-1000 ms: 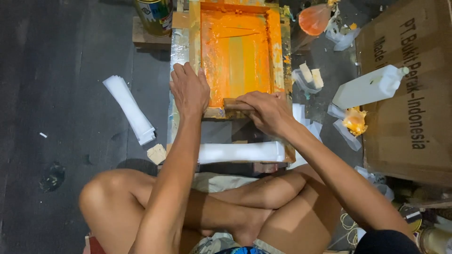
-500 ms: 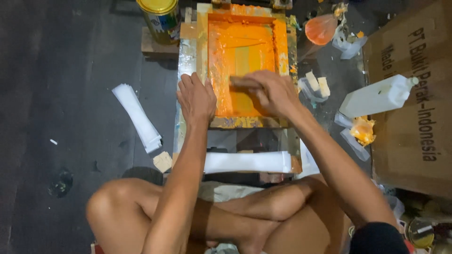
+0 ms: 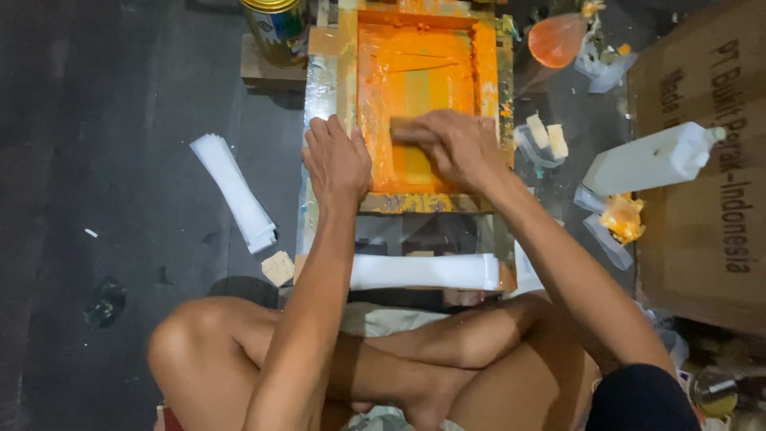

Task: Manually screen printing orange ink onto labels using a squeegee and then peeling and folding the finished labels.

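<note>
The right hand [image 3: 455, 148], fingers closed around the squeegee [image 3: 407, 132], has moved up to the middle of the orange screen [image 3: 415, 88]. The left hand [image 3: 337, 164] still presses flat, fingers spread, on the frame [image 3: 415, 203], so a stroke looks underway.

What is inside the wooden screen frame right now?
Inside the screen frame, orange ink coats the mesh. The right hand grips a squeegee on it; the left hand presses the frame's left edge. Whatever lies beneath the mesh is covered.
</note>
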